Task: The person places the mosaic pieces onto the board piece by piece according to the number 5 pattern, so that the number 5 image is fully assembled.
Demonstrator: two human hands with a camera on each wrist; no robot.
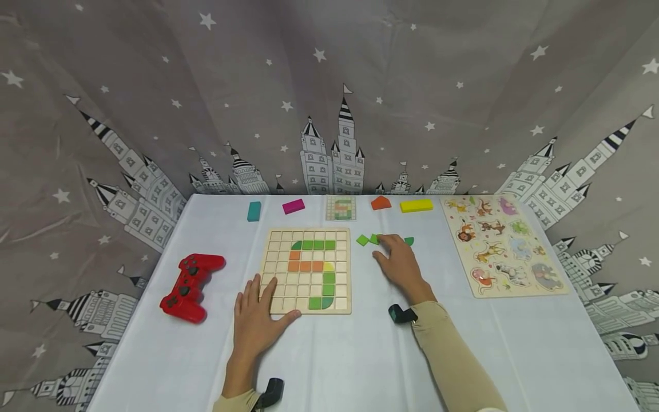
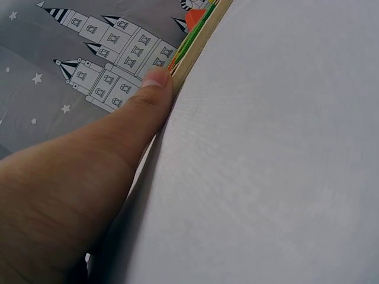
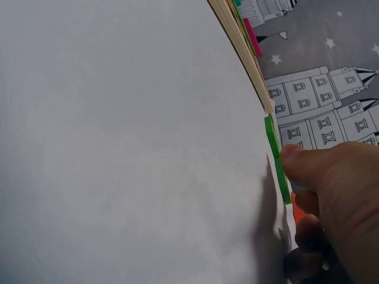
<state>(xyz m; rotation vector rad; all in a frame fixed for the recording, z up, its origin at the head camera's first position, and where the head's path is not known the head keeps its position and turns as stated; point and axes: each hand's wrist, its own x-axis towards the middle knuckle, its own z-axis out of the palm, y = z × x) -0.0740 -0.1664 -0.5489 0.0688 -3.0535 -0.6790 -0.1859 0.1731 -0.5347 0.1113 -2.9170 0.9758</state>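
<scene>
A square wooden grid board point(image 1: 306, 270) lies on the table, with green, orange and yellow tiles forming a stepped shape in its cells. My left hand point(image 1: 257, 317) rests at its lower left corner, fingers spread over the left edge and thumb along the front edge. To the board's right, my right hand point(image 1: 403, 266) reaches over loose green tiles, its index fingertip at a green square tile point(image 1: 373, 238). Another green square tile point(image 1: 362, 240) lies just left of it. A rounded dark green tile point(image 1: 409, 241) shows beyond the knuckles. In the right wrist view, the thumb point(image 3: 296, 160) overlaps the green tiles' edge.
A red game controller point(image 1: 191, 287) lies at left. Along the back are a teal block point(image 1: 254, 211), a magenta block point(image 1: 293, 206), a small pattern card point(image 1: 341, 208), an orange block point(image 1: 381, 202) and a yellow block point(image 1: 416, 205). An animal puzzle board point(image 1: 501, 246) sits at right.
</scene>
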